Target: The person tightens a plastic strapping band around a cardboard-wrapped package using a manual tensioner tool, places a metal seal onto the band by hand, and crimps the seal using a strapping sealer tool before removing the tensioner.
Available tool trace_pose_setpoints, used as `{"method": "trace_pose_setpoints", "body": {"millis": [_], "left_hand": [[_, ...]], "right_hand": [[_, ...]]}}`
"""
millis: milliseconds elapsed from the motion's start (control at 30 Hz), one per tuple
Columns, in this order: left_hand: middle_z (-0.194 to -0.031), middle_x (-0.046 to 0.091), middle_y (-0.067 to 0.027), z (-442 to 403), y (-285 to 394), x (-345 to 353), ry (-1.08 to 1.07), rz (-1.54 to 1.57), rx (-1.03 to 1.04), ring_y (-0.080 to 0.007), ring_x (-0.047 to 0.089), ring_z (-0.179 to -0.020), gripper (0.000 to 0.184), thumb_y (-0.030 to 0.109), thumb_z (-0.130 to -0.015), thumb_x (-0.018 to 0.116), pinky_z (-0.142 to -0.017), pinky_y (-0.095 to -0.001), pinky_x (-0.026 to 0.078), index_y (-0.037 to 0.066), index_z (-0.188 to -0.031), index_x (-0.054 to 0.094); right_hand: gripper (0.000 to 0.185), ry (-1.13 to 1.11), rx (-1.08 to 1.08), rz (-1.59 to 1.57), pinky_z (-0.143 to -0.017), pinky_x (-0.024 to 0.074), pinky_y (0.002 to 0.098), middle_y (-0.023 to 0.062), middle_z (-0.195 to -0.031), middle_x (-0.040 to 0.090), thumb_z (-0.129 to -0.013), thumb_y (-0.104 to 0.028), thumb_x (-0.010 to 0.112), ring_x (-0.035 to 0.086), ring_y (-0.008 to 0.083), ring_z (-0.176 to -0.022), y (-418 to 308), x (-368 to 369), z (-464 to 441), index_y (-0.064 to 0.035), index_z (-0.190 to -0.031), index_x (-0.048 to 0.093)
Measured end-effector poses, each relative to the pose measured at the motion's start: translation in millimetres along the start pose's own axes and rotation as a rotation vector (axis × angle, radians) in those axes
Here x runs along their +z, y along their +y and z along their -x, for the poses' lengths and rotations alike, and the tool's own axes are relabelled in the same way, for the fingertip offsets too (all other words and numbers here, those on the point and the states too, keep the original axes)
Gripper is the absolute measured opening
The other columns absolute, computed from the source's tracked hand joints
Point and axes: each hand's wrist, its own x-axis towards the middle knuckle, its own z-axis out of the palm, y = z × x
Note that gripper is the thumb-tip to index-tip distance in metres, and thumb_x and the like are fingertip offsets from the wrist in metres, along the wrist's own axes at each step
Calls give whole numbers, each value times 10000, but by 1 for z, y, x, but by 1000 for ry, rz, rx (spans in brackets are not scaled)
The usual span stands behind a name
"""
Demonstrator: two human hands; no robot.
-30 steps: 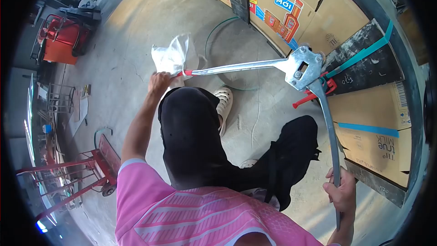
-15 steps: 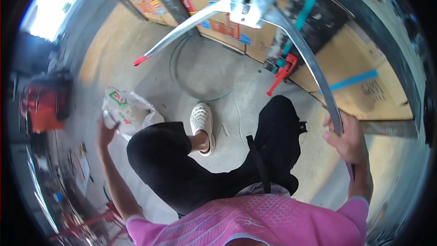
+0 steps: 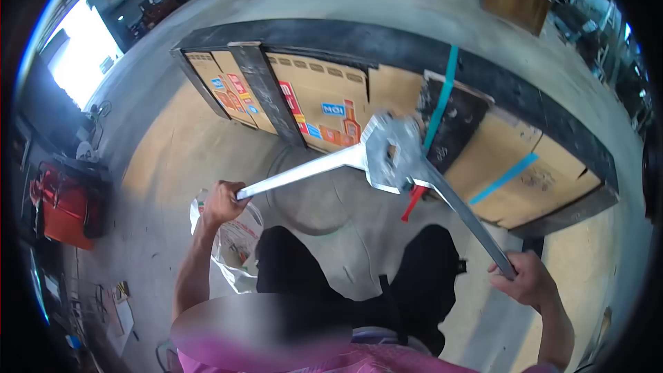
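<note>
A long-handled metal strapping crimper (image 3: pixel 394 155) is spread wide in front of me, its jaw head up near a teal strap (image 3: pixel 443 93). My left hand (image 3: pixel 224 204) is closed around the end of its left handle. The other handle's end is in the grip of my right hand (image 3: pixel 526 278). Behind the head, the strap runs over a long black-framed package (image 3: pixel 331 31) with cardboard sides. A red-handled tool (image 3: pixel 414 204) sits low by the strap, partly hidden by the crimper.
A white plastic bag (image 3: pixel 235 249) lies on the floor beside my left knee. Farther left stands a red-orange machine (image 3: pixel 62 204). A wooden cabinet (image 3: pixel 514 0) and piled goods line the far side of the workshop.
My left hand has taken hold of the crimper's left handle, which hung free before. The crimper sits lower in view, and my head has tilted up, showing more of the workshop.
</note>
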Motion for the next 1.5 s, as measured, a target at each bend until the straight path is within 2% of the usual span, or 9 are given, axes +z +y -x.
{"method": "trace_pose_setpoints", "body": {"millis": [267, 300, 433, 667, 733, 900, 1133, 1300, 1500], "left_hand": [[-744, 670, -145, 18, -39, -13, -92, -323, 128, -372, 651, -705, 212, 267, -763, 751, -640, -475, 515, 74, -738, 667], [-930, 698, -132, 15, -66, -13, -256, -353, 205, -331, 673, -878, 272, 262, -758, 728, -724, -497, 526, 76, -953, 690], [-599, 550, -221, -21, -101, -4, -21, -234, 370, -450, 555, -582, 297, 226, -758, 772, -573, -541, 423, 24, -660, 577], [-574, 570, -153, -83, -52, 68, -157, -77, 635, -316, 555, -481, 232, 76, -818, 762, -471, -426, 449, 16, -697, 573], [-588, 542, -143, -92, -61, 95, -336, -25, 292, -262, 458, -518, 459, 397, -812, 814, -531, -444, 428, -22, -743, 640], [-747, 640, -199, -94, -58, 112, -400, -73, 404, -423, 637, -767, 454, 440, -764, 817, -690, -529, 502, 17, -826, 663], [-634, 654, -188, -86, -22, 99, -1106, 10, 181, -262, 616, -549, 472, 444, -866, 743, -585, -426, 490, -13, -761, 696], [-609, 560, -214, -95, -42, 105, -885, 84, 203, -302, 390, -533, 419, 347, -911, 708, -535, -439, 402, -14, -725, 609], [-639, 585, -214, -143, -44, 90, -671, -66, 212, -381, 591, -591, 472, 437, -932, 687, -557, -464, 430, 4, -750, 642]], "right_hand": [[266, 329, -111, 347, -646, 509, 452, 150, -757, 646, -859, -321, 758, 645, 381, -720, 56, 58, 24, -83, -924, 658], [290, 307, -43, 342, -639, 506, 451, 165, -746, 643, -863, -357, 761, 636, 379, -692, 52, 61, 28, -93, -922, 657], [548, 366, 209, 468, -645, 505, 482, 123, -670, 642, -876, -641, 659, 643, 386, -690, 66, 90, 55, -103, -774, 639], [598, 629, 419, 465, -650, 531, 483, 110, -668, 642, -815, -703, 679, 655, 371, -690, 99, 143, 65, -115, -719, 626], [596, 567, 589, 458, -690, 544, 474, 104, -714, 657, -809, -725, 665, 674, 356, -777, 82, 137, 76, -132, -752, 650], [601, 373, 755, 590, -811, 534, 439, 100, -839, 672, -798, -758, 625, 653, 306, -972, 101, 126, 89, -164, -855, 698], [431, 724, 463, 630, -548, 475, 412, 97, -573, 581, -623, -292, 926, 607, 316, -558, 117, 106, 94, -73, -602, 555], [443, 622, 502, 599, -528, 448, 422, 111, -561, 554, -654, -289, 919, 572, 315, -538, 119, 67, 56, -51, -608, 548], [470, 718, 406, 553, -526, 440, 439, 129, -561, 538, -732, -333, 888, 546, 333, -534, 157, 51, -16, -42, -626, 534]]}}
